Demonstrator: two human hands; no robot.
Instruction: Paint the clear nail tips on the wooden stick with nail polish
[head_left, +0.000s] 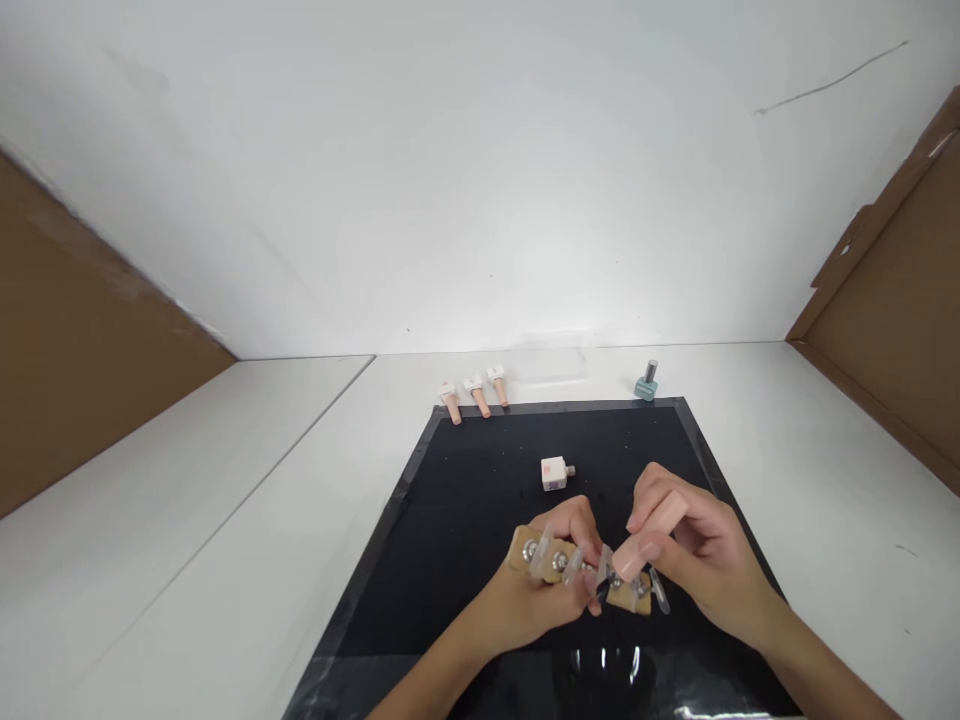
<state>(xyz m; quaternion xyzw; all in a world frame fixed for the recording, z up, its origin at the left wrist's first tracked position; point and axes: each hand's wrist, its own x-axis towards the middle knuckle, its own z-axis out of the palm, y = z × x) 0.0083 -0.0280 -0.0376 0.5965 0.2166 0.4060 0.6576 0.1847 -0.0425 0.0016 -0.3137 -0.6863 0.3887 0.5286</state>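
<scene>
In the head view, my left hand (529,605) is closed around a tan nail-tip stand (628,599) with round silver mounts. Several clear false nails (541,552) stick out from it. My right hand (709,560) pinches a pale pink nail polish cap (651,536), tilted down to the left. Its lower end is right by one of the middle false nails; the dark brush tip seems to touch that nail, though blur makes this unsure. Just beyond my hands, an uncapped white polish bottle (553,474) lies on its side, neck to the right.
A black mat (457,500) with taped edges covers the white table (300,480). Three pink-capped polish bottles (475,390) lie at its far left edge. A teal bottle (646,388) with a grey cap stands at the far right. Brown cardboard panels (892,290) flank the white back wall.
</scene>
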